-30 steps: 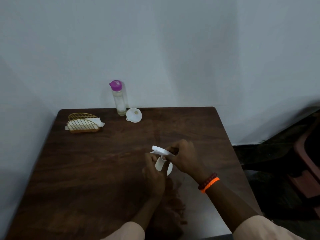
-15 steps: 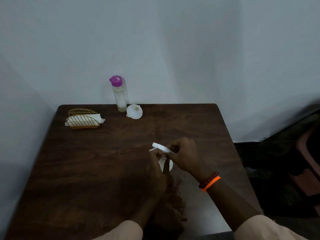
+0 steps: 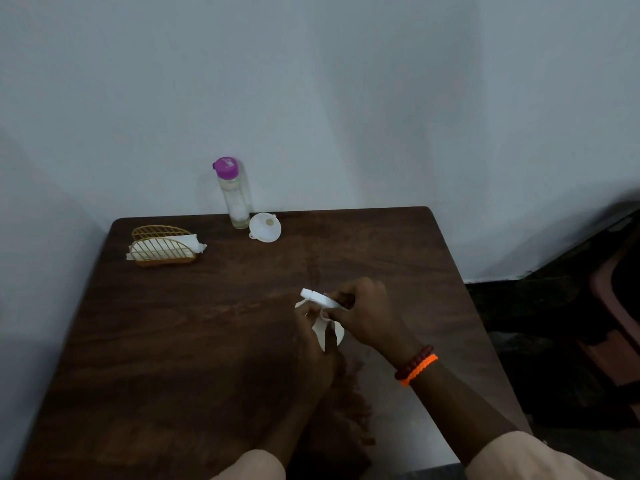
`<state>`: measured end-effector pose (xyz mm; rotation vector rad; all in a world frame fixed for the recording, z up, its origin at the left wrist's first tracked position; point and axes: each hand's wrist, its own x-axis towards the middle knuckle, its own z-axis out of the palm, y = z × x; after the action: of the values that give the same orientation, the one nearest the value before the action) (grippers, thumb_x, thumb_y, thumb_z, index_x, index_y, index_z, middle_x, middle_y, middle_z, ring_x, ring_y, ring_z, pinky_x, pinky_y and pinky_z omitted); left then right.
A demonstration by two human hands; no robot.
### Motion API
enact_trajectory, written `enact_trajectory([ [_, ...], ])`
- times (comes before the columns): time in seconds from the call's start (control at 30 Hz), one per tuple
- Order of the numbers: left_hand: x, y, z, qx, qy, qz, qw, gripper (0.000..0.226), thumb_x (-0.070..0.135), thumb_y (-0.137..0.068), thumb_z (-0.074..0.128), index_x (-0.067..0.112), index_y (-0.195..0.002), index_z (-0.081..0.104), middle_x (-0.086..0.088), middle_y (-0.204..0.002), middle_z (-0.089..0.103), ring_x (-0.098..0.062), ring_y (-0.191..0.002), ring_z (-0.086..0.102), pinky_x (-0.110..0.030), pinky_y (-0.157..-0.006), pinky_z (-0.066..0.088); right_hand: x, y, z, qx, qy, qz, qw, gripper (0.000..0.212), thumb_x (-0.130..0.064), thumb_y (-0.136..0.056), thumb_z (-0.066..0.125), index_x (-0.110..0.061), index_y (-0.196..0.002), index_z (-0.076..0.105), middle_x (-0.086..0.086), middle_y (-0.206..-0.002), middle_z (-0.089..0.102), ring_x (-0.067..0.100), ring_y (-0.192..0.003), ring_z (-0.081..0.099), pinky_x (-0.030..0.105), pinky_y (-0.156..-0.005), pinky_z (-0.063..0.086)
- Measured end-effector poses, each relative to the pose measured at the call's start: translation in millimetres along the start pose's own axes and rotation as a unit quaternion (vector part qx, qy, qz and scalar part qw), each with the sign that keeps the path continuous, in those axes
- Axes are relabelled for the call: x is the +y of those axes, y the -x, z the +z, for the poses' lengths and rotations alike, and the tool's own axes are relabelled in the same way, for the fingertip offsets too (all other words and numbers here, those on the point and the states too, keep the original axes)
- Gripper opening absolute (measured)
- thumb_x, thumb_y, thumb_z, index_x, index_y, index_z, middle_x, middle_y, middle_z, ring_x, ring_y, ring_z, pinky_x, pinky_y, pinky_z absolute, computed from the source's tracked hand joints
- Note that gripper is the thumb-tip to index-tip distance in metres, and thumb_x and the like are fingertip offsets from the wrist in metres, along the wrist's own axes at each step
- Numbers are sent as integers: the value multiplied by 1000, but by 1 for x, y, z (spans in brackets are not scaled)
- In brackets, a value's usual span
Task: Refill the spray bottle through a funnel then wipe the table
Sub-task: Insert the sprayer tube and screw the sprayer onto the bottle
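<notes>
A white spray bottle [image 3: 323,329] stands near the middle of the dark wooden table [image 3: 194,323]. My left hand [image 3: 313,344] grips its body from the near side. My right hand [image 3: 367,313] holds the white spray head at the top, fingers curled round it. Most of the bottle's body is hidden by both hands. A white funnel [image 3: 265,227] lies at the table's far edge. Beside it stands a clear bottle with a purple cap [image 3: 232,194], holding some clear liquid.
A gold wire holder with white napkins [image 3: 162,249] sits at the far left of the table. The wall runs along the table's far and left sides. A dark reddish chair [image 3: 613,323] stands on the floor to the right.
Both hands keep their hold on the spray bottle and shift only slightly. The view tilted a little, so the table's far objects sit a bit higher in the frame.
</notes>
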<state>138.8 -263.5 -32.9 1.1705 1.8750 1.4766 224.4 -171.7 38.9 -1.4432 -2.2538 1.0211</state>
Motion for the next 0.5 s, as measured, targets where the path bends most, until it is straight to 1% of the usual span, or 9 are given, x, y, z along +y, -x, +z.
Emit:
enact_trajectory([
  [0.07, -6, 0, -2, 8, 6, -14, 1000, 52, 9, -83, 80, 11, -125, 49, 10, -116, 57, 10, -110, 58, 0, -91, 41, -1, 0, -1, -2, -3, -2, 1000, 11, -17, -78, 85, -16, -88, 81, -5, -83, 78, -9, -64, 63, 5, -58, 46],
  [0.13, -7, 0, -2, 51, 22, -59, 997, 64, 17, -74, 89, 15, -125, 50, 11, -118, 59, 2, -107, 61, -8, -88, 50, -1, 0, 1, -10, 1, 2, 1000, 11, -19, -78, 85, -17, -88, 80, -6, -83, 77, -7, -68, 65, 8, -61, 48],
  [0.2, -6, -2, 0, 88, 34, -69, 993, 63, 17, -72, 90, 22, -120, 50, 7, -116, 63, -4, -106, 64, -18, -86, 56, 0, 0, 3, -9, 4, 7, 1000, 11, -21, -78, 85, -20, -88, 80, -7, -84, 76, -1, -77, 66, 15, -70, 52],
  [0.23, -5, -4, 1, 95, 40, -67, 992, 60, 18, -74, 89, 25, -118, 49, 4, -115, 65, -6, -105, 66, -18, -84, 57, 1, 0, 3, -5, 4, 5, 1000, 11, -21, -78, 85, -21, -87, 80, -7, -84, 76, 1, -78, 66, 16, -71, 53],
  [0.27, -5, -5, 2, 97, 44, -67, 992, 58, 18, -76, 87, 26, -118, 49, 2, -115, 67, -7, -104, 67, -16, -84, 56, 1, 0, 3, -1, 4, 3, 1000, 11, -20, -77, 85, -19, -87, 80, -6, -82, 76, 1, -76, 67, 14, -69, 52],
  [0.33, -5, -5, 2, 80, 36, -58, 995, 55, 18, -79, 84, 22, -123, 50, 3, -117, 69, -2, -108, 66, -9, -85, 50, 1, -1, 1, 7, 10, -2, 1000, 12, -20, -77, 85, -17, -87, 81, -5, -80, 77, 3, -71, 68, 13, -65, 50],
  [0.43, -7, -2, -1, 44, 3, -29, 999, 53, 12, -84, 80, 17, -128, 50, 21, -120, 60, 16, -113, 56, -2, -91, 42, 0, -3, -1, 10, 22, -3, 1000, 12, -21, -76, 86, -16, -86, 81, -5, -80, 77, 3, -69, 66, 17, -68, 50],
  [0.47, -8, -2, -1, 35, 3, -26, 999, 56, 13, -83, 81, 17, -129, 50, 23, -121, 58, 16, -114, 55, -3, -92, 43, -1, -3, -2, 8, 26, -2, 1000, 12, -21, -76, 86, -16, -86, 81, -4, -80, 77, 2, -69, 65, 17, -69, 49],
  [0.5, -8, -3, -1, 31, 5, -28, 999, 59, 15, -80, 84, 18, -129, 50, 22, -121, 58, 13, -114, 57, -5, -92, 45, -1, -3, -2, 4, 30, 0, 1000, 12, -21, -77, 85, -16, -87, 81, -4, -81, 77, 1, -68, 63, 15, -67, 47],
])
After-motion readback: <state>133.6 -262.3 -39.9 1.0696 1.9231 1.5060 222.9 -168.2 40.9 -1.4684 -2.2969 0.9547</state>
